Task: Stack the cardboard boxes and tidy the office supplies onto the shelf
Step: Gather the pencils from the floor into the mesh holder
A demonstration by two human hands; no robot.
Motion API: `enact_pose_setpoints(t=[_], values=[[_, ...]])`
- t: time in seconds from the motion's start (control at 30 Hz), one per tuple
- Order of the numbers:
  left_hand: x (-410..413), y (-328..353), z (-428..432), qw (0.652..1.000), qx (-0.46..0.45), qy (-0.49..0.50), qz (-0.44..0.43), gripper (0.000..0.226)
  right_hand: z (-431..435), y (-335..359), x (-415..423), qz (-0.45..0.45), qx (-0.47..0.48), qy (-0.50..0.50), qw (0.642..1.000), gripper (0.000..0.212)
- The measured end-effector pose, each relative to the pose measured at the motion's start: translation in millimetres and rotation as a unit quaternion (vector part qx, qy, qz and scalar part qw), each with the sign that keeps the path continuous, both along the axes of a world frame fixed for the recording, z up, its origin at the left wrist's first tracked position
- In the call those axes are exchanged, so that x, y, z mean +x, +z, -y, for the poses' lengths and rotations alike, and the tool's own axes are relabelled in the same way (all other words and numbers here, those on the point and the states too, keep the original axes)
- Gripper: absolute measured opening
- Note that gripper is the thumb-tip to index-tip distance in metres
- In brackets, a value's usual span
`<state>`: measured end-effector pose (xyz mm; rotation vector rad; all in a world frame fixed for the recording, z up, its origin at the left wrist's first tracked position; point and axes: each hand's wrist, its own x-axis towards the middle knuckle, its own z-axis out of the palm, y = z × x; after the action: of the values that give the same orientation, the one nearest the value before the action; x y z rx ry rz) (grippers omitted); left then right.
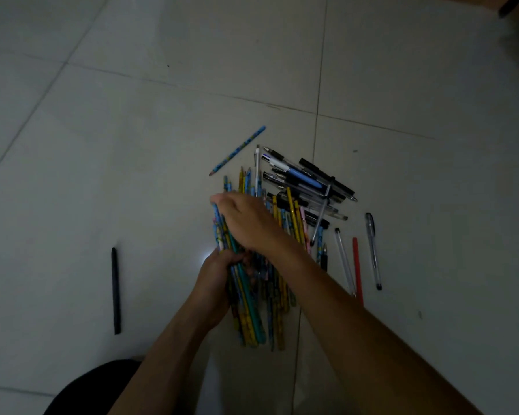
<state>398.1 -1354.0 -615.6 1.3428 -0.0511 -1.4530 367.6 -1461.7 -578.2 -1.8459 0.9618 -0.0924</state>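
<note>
The left hand is gripping the pencils mid-length; the right hand is curling over their upper ends. Square the tips before lifting.

Both bare forearms come in from the lower edge, the left rising from the lower middle and the right slanting in from the lower right to cross above it. The left hand wraps its fingers round the near part of a bundle of pencils. The right hand lies palm down over the far part, fingers curled over its left edge.
</note>
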Motion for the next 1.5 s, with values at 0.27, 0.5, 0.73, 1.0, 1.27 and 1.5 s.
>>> enact_pose_setpoints(t=[0.27,0.5,0.73,1.0,1.27,1.5], values=[[-5.2,-2.2,0.5,1.0,0.02,-0.004,0.014,0.012,-18.6,-5.9,-37.3,0.027,-0.029,-0.041,0.998,0.034],[-5.5,-4.9,1.5,0.998,0.038,0.041,0.005,0.017,-16.4,-20.6,-86.8,-0.158,-0.107,-0.215,0.958,0.036],[-8.0,-2.2,2.5,0.998,0.04,0.047,0.004,0.013,-26.3,-43.6,-93.1,-0.287,-0.146,-0.204,0.924,0.044],[-8.1,-5.9,2.0,0.998,0.042,0.049,-0.003,0.015,-25.1,-45.8,-91.4,-0.258,-0.079,-0.243,0.932,0.027],[-7.1,-5.0,1.4,0.998,0.032,0.05,-0.001,0.014,-13.4,-33.6,-95.8,-0.235,-0.03,-0.233,0.943,0.016],[-7.2,-5.8,1.2,0.998,0.033,0.053,0.001,0.017,-27.1,-34.9,-84.6,-0.237,-0.044,-0.194,0.951,0.032]])
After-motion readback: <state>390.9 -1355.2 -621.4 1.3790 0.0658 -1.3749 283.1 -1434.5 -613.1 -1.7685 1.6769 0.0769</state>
